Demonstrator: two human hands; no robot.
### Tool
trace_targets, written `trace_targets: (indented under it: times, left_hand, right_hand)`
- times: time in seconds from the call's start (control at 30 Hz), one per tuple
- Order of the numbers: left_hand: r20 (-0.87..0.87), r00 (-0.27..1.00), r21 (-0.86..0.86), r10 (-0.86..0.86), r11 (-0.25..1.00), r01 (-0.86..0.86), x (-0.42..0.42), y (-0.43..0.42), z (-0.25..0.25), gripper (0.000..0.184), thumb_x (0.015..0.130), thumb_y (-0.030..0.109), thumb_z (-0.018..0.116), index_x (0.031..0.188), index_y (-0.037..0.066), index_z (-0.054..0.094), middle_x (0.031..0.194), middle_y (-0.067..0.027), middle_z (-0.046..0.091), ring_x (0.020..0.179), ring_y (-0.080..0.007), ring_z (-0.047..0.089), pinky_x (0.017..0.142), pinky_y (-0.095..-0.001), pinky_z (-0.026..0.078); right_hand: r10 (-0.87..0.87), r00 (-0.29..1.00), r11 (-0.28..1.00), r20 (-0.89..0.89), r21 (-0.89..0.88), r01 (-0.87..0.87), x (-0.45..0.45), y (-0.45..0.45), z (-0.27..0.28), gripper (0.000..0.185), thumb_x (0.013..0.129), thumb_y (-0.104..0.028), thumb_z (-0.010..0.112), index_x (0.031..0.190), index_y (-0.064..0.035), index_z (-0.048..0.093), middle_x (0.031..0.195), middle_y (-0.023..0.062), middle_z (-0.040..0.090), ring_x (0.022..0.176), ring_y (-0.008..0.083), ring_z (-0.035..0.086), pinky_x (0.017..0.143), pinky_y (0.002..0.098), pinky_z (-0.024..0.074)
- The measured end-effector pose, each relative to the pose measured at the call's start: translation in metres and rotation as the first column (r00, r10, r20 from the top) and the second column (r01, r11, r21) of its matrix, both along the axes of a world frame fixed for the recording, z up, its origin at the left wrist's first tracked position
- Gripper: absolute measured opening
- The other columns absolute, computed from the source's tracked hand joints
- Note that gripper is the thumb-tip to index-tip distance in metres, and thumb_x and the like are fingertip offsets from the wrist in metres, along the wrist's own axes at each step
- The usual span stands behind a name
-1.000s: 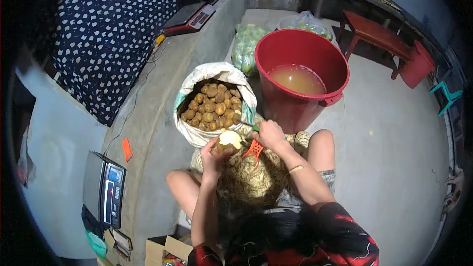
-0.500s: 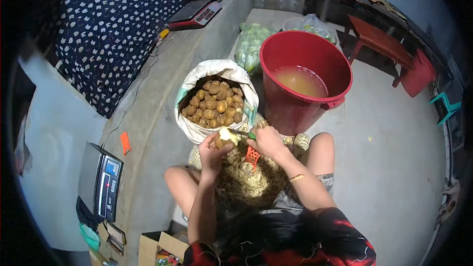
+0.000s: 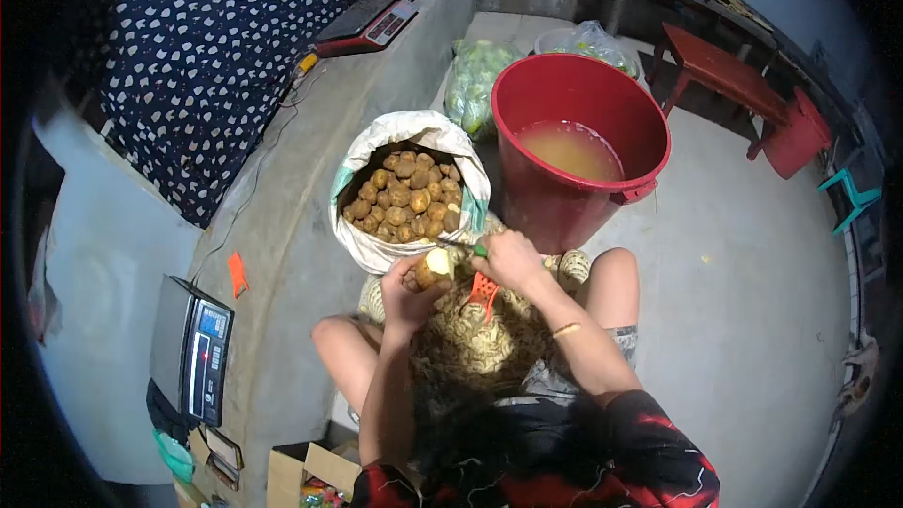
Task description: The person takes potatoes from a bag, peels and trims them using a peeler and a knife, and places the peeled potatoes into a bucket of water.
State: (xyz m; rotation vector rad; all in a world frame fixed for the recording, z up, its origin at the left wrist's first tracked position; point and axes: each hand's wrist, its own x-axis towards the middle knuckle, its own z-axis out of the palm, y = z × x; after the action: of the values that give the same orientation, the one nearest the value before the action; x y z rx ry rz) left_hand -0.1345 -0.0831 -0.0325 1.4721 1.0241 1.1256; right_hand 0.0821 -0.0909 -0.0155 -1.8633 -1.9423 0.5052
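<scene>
My left hand (image 3: 410,293) is closed round a brown potato (image 3: 432,275), whose upper end is bare and pale yellow. My right hand (image 3: 514,261) grips a green-handled peeling knife (image 3: 481,250); its narrow dark blade points left, just above the potato, and I cannot tell whether it touches. Below both hands lies a heap of peelings (image 3: 480,343) between the legs. An orange slotted plastic piece (image 3: 484,290) sticks up from the heap. Straight ahead, an open white sack (image 3: 362,243) holds many brown potatoes (image 3: 404,196).
A tall red bucket (image 3: 536,212) with cloudy water stands right of the sack. Behind are a bag of green vegetables (image 3: 475,85) and a red bench (image 3: 720,71). On the left ledge sit a digital scale (image 3: 207,357) and an orange item (image 3: 237,275). A cardboard box (image 3: 329,470) is nearby.
The blade has lifted off the potato's top, and my right hand has moved slightly up. The potato has turned in my left hand, showing its pale cut end more to the right.
</scene>
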Motion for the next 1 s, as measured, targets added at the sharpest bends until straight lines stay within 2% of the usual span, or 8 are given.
trace_targets:
  times: [0.07,0.13,0.3,0.47,0.57,0.7,0.8,1.0]
  left_hand:
    - [-0.083,0.996,0.113,0.028,0.993,-0.019,-0.001,0.007,-0.010,0.051,0.070,-0.004,0.080,0.117,-0.005,0.059,0.109,-0.0104,0.064,0.096,-0.0165,0.063,0.086,-0.0303,0.052]
    - [0.355,0.934,-0.115,0.044,0.993,-0.003,0.003,0.004,0.006,0.058,0.074,-0.009,0.074,0.128,-0.006,0.050,0.113,-0.0123,0.063,0.102,-0.0196,0.063,0.087,-0.0309,0.054]
    - [0.586,0.808,-0.286,0.064,0.949,0.133,0.007,0.000,0.014,0.064,0.077,-0.013,0.069,0.134,-0.008,0.043,0.117,-0.0141,0.061,0.106,-0.0204,0.062,0.085,-0.0284,0.054]
    - [0.059,0.981,-0.027,0.183,0.983,-0.181,0.007,-0.006,0.007,0.055,0.074,-0.010,0.073,0.126,-0.006,0.054,0.114,-0.0127,0.062,0.096,-0.0160,0.062,0.084,-0.0256,0.051]
    - [-0.116,0.960,0.423,0.255,0.887,-0.184,0.013,-0.009,0.025,0.053,0.072,-0.010,0.075,0.122,-0.005,0.058,0.112,-0.0111,0.065,0.100,-0.0183,0.063,0.088,-0.0289,0.050]
    - [-0.200,0.939,0.553,0.279,0.824,-0.127,0.011,-0.008,0.022,0.053,0.070,-0.010,0.076,0.120,-0.004,0.059,0.114,-0.0094,0.065,0.102,-0.0169,0.062,0.091,-0.0295,0.049]
    - [0.008,0.993,0.022,0.119,0.993,-0.119,0.013,-0.015,0.020,0.059,0.071,-0.018,0.070,0.126,-0.006,0.053,0.120,-0.0158,0.061,0.104,-0.0193,0.061,0.091,-0.0318,0.049]
    - [0.382,0.921,-0.114,0.076,0.993,-0.035,0.006,-0.005,0.004,0.062,0.071,-0.022,0.062,0.129,-0.007,0.047,0.121,-0.0180,0.060,0.109,-0.0261,0.061,0.092,-0.0372,0.053]
  right_hand:
    - [0.051,0.999,0.997,0.012,0.052,-0.051,-0.004,-0.002,0.006,0.030,0.079,-0.032,0.068,0.078,-0.0021,0.067,0.074,0.0237,0.065,0.073,0.0410,0.065,0.071,0.0489,0.0539]
    - [0.098,0.979,0.992,-0.177,0.093,-0.083,-0.005,-0.005,0.003,0.029,0.080,-0.030,0.067,0.076,-0.0006,0.065,0.069,0.0249,0.063,0.070,0.0423,0.063,0.069,0.0486,0.0532]
    - [0.120,0.972,0.992,-0.201,0.063,-0.109,-0.011,-0.006,0.003,0.026,0.080,-0.026,0.065,0.076,0.0000,0.063,0.067,0.0258,0.061,0.068,0.0429,0.062,0.069,0.0496,0.0510]
    - [0.098,0.985,0.993,-0.141,0.082,-0.087,-0.017,-0.010,0.014,0.023,0.081,-0.026,0.066,0.080,-0.0034,0.065,0.067,0.0234,0.062,0.068,0.0420,0.064,0.069,0.0497,0.0521]
    - [0.103,0.988,0.992,-0.113,0.082,-0.094,-0.018,-0.013,0.021,0.020,0.081,-0.026,0.067,0.083,-0.0057,0.066,0.067,0.0212,0.064,0.068,0.0406,0.065,0.069,0.0494,0.0533]
    - [0.099,0.988,0.992,-0.117,0.086,-0.090,-0.018,-0.013,0.024,0.023,0.083,-0.027,0.068,0.080,-0.0043,0.064,0.066,0.0193,0.064,0.065,0.0384,0.065,0.068,0.0471,0.0539]
    - [0.152,0.927,0.960,-0.343,-0.172,-0.221,-0.004,0.009,-0.025,0.025,0.078,-0.024,0.067,0.071,-0.0015,0.058,0.062,0.0219,0.059,0.059,0.0383,0.060,0.063,0.0463,0.0494]
    - [0.045,0.935,0.973,-0.351,-0.198,-0.121,-0.003,0.006,-0.014,0.024,0.075,-0.022,0.067,0.066,-0.0003,0.059,0.064,0.0185,0.062,0.058,0.0290,0.061,0.062,0.0428,0.0489]
